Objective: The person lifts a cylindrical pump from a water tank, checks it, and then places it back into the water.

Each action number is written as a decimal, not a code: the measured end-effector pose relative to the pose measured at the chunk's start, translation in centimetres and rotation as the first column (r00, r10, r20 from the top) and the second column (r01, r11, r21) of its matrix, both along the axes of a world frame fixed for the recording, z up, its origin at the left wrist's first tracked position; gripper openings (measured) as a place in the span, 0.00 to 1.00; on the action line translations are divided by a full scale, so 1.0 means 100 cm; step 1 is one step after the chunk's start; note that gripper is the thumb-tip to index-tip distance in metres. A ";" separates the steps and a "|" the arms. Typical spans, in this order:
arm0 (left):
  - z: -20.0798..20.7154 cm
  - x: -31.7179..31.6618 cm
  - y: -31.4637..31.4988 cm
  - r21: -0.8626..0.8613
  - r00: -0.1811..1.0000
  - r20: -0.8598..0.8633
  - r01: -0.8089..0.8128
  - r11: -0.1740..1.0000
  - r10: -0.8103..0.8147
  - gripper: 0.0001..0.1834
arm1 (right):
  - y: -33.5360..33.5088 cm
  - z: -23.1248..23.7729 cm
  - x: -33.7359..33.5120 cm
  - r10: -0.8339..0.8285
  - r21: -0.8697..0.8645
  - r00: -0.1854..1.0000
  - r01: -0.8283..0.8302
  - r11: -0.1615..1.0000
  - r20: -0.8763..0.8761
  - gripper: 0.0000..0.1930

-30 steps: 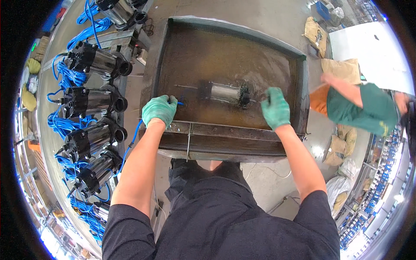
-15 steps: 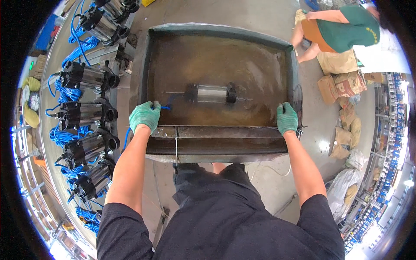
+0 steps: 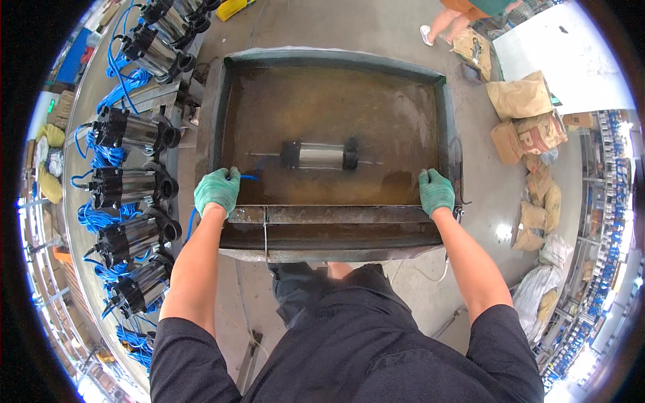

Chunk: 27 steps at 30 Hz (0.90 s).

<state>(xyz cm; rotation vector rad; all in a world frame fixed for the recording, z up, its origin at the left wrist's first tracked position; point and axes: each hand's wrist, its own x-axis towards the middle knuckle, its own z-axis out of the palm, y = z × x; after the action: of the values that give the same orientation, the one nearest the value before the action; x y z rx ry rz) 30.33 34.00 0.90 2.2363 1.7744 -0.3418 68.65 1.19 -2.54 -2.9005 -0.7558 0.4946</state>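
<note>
A metal water tank [image 3: 336, 215] full of brownish water stands in front of me. Under the water lies a submersible pump [image 3: 321, 156] with a shiny steel barrel and black ends, on its side. My left hand [image 3: 218, 191], in a green glove, is closed around the tank's left rim near the front. A blue cable [image 3: 248, 178] emerges beside its fingers into the water and also hangs outside the tank; whether the hand grips it too I cannot tell. My right hand [image 3: 436, 192], gloved alike, is closed around the right rim, fingertips partly hidden.
Several similar pumps [image 3: 124, 187] with coiled blue cables line a bench [image 3: 87, 148] at the left. Brown paper sacks [image 3: 519, 96] and cartons lie on the floor at the right, near shelving. A co-worker's legs [image 3: 447, 25] show at the top right.
The co-worker has moved farther off toward the upper edge. My view has shifted slightly, while both hands keep their places on the tank rim. The water's surface looks calmer.
</note>
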 end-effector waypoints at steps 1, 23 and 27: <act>-0.001 0.000 0.000 0.001 1.000 0.006 0.005 1.000 -0.005 0.26 | 0.001 0.001 0.000 -0.002 -0.005 1.000 0.002 1.000 -0.002 0.23; -0.004 -0.002 0.001 0.008 1.000 -0.004 0.003 1.000 -0.003 0.27 | 0.003 0.004 0.000 0.001 -0.025 1.000 -0.002 1.000 -0.006 0.23; -0.006 -0.003 0.002 0.016 1.000 -0.009 0.014 1.000 -0.014 0.27 | 0.003 0.002 0.001 0.004 -0.024 1.000 -0.004 1.000 0.000 0.22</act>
<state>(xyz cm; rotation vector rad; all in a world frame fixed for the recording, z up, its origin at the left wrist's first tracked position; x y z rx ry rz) 30.08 34.18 0.28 2.2631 1.7729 -0.3426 68.71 1.49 -2.32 -2.9211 -0.7614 0.5078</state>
